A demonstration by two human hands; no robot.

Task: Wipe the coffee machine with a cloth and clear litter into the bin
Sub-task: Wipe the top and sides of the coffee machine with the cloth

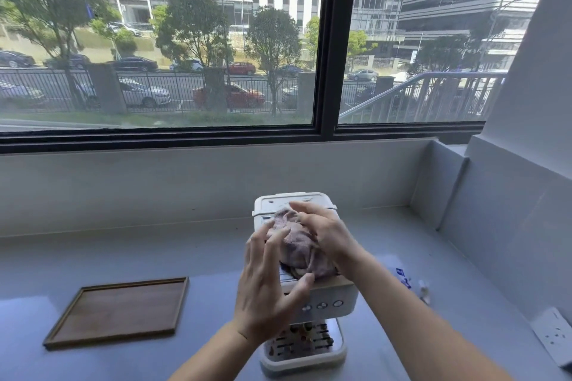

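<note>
A white coffee machine (325,303) stands on the grey counter in front of me, with three round buttons on its front and a drip tray at its base. A bunched mauve cloth (297,244) lies on the machine's top. My right hand (325,232) presses down on the cloth from the right, fingers spread over it. My left hand (269,281) rests against the machine's left side, fingers apart, fingertips touching the cloth's edge and thumb by the front lip. Small litter, a blue-and-white wrapper (403,277) and a white scrap (424,291), lies on the counter to the right.
A brown wooden tray (77,315) lies on the counter to the left. A white wall socket (555,334) sits on the right wall. The counter (154,257) runs under a wide window and ends at a wall corner on the right. No bin is in view.
</note>
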